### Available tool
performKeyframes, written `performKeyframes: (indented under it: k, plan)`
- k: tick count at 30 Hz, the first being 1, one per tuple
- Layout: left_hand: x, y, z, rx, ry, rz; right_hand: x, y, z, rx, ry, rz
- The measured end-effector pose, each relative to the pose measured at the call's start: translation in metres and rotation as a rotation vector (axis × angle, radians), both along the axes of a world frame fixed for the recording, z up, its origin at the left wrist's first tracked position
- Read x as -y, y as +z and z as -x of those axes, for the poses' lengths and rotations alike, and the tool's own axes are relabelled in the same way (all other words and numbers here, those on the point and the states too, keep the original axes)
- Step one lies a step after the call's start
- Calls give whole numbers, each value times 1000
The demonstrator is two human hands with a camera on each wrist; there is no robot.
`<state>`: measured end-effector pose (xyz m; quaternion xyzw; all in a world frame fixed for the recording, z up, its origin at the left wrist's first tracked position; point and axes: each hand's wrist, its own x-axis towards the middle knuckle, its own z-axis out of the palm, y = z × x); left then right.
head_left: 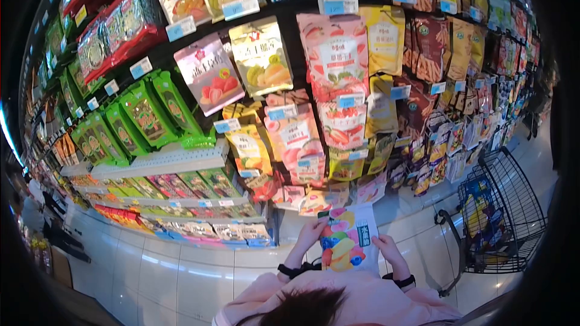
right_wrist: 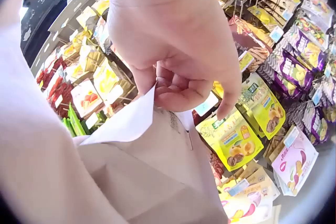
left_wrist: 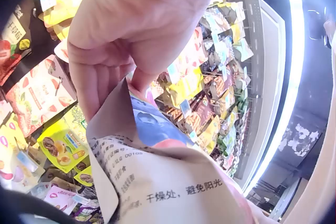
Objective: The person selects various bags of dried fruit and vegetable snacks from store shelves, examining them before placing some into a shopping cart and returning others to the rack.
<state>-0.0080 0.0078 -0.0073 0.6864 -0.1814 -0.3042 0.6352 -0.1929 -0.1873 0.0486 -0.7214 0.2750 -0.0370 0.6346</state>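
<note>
A white bag of fruit crisps (head_left: 347, 238) with colourful fruit printed on its front is held up before the chest. My left hand (head_left: 310, 235) grips its left edge, and my right hand (head_left: 390, 249) pinches the opposite side. In the left wrist view, the left hand (left_wrist: 139, 29) has thumb and fingers closed on a corner of the bag (left_wrist: 157, 182), whose printed white back is creased. From the right wrist, the right hand (right_wrist: 176, 45) pinches another corner of the bag (right_wrist: 152, 166) with curled fingers. Pink sleeves and dark wristbands show at both wrists.
Hanging racks of dried-fruit pouches (head_left: 335, 54) stand right in front. Green packets (head_left: 145, 115) fill a shelf (head_left: 205, 156) at the left. On the right, a black wire shopping cart (head_left: 507, 205) holding colourful packets stands on the tiled floor (head_left: 181, 271). People (head_left: 57, 229) are at the far left.
</note>
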Motion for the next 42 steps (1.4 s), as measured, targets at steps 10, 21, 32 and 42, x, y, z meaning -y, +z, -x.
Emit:
performKeyframes:
  k: [10,21,32,42]
  plan:
    - [-5,11,-17,-47,-66,-33,-34,27,4,-185,-4,179]
    - [7,-2,-39,-144,-354,-156,-70,-11,39,-266,-180,16]
    - [41,8,-14,-244,-618,-232,-71,10,59,-329,-286,-9]
    - [106,34,46,-235,-622,-211,9,38,112,-161,-155,-28]
